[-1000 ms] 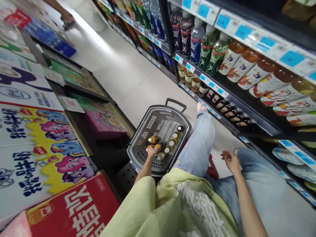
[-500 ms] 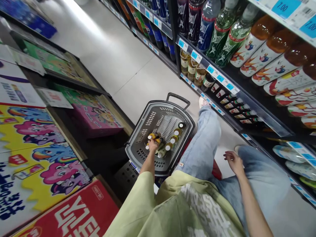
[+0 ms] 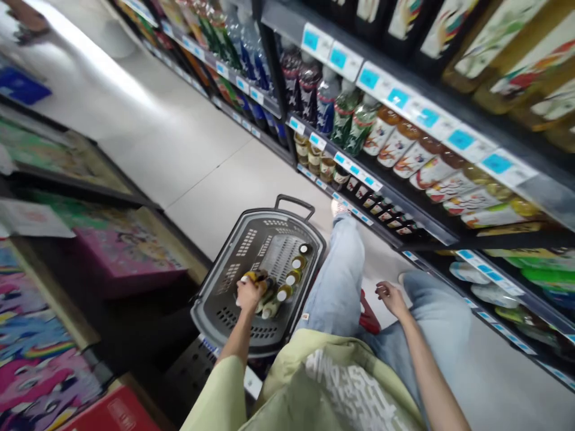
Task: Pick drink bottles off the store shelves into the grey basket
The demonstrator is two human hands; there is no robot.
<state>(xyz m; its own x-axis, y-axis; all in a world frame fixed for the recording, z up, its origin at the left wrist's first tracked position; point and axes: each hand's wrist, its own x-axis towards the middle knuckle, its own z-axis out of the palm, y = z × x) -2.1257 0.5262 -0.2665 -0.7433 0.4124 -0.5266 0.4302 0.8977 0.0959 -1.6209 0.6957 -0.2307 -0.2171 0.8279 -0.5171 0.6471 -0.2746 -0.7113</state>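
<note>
My left hand (image 3: 248, 293) is down inside the grey shopping basket (image 3: 207, 328), with its fingers closed around the top of a bottle with a yellow-orange part (image 3: 256, 276); most of that bottle is hidden. Several bottles stand beside the hand. A white-capped bottle (image 3: 270, 309) leans close to it, and a row of bottles runs along the basket's right side up to a black bottle with a white cap (image 3: 304, 249). My right hand (image 3: 392, 299) hangs in the air by my right knee, fingers loosely bent and apart, holding nothing.
On the right, a drinks shelf (image 3: 399, 99) carries several rows of bottles and price tags. To the left is a low display with a pink box (image 3: 130, 257) and a red box (image 3: 112, 413). The basket's black handle (image 3: 294, 206) points away along the aisle floor (image 3: 211, 167).
The view has tilted, so the basket and legs sit further left and lower, and more upper shelf shows. My left hand looks slightly higher and now covers white caps seen before.
</note>
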